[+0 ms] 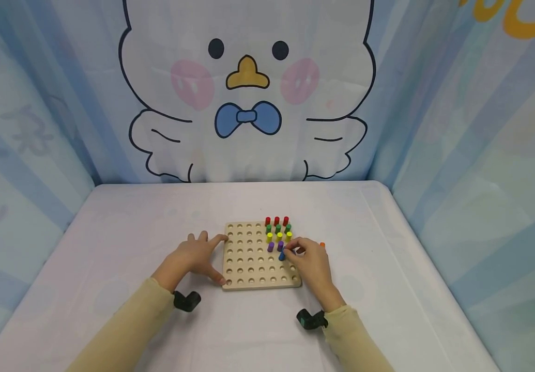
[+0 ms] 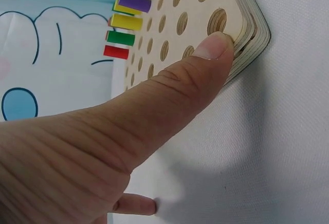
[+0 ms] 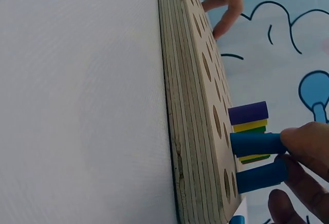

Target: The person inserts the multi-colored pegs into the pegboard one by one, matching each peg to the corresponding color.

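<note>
A wooden pegboard [image 1: 241,268] with rows of round holes lies on the table. My left hand [image 1: 195,256] spreads along its left side, the thumb [image 2: 213,47] resting on the near corner and another finger touching the edge farther back. With thumb and fingertips, my right hand [image 1: 311,261] pinches a blue peg [image 3: 257,143] standing at the board's surface. A second blue peg [image 3: 262,176] stands beside it, against a fingertip. Behind them are purple pegs [image 1: 271,247], yellow pegs [image 1: 269,237], green pegs [image 1: 269,229] and red pegs [image 1: 268,221] in rows; my right hand partly hides the purple row.
An orange piece [image 1: 322,245] shows behind my right hand, mostly hidden. Past the board's corner lies a blue piece [image 3: 237,219]. A white cloth covers the table [image 1: 155,206], and printed curtains [image 1: 248,155] stand at the back and both sides.
</note>
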`<state>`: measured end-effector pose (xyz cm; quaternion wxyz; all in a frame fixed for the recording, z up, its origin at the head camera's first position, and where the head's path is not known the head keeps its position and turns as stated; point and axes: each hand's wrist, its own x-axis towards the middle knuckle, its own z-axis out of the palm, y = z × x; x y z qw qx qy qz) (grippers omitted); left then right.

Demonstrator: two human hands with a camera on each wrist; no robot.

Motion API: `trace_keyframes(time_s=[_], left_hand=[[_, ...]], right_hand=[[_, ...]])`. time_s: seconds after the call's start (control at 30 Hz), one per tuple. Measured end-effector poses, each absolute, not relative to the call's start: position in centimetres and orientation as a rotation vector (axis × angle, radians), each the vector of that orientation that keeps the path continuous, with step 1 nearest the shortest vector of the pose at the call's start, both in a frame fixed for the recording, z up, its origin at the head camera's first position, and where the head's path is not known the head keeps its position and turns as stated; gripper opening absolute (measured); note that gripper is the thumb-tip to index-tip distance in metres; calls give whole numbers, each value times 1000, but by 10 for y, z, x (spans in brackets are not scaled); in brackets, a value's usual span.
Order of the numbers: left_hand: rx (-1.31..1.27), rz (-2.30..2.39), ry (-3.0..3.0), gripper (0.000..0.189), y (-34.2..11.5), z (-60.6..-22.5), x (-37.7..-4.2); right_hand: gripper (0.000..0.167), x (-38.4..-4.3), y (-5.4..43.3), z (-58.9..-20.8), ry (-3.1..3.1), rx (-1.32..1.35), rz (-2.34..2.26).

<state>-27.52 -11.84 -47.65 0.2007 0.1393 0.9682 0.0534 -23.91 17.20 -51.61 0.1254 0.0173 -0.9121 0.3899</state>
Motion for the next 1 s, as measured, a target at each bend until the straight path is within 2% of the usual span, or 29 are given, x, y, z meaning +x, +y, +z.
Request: trace_keyframes(time_s=[0.57,1.0], left_hand=[[376,159,2699,118,-117,-479,-277],[366,154,2696,117,-117,-477,-276]], right_hand=[[14,-239,174,-514,-2657,59,1099],[15,-249,202,-518,-2654,-154,994]])
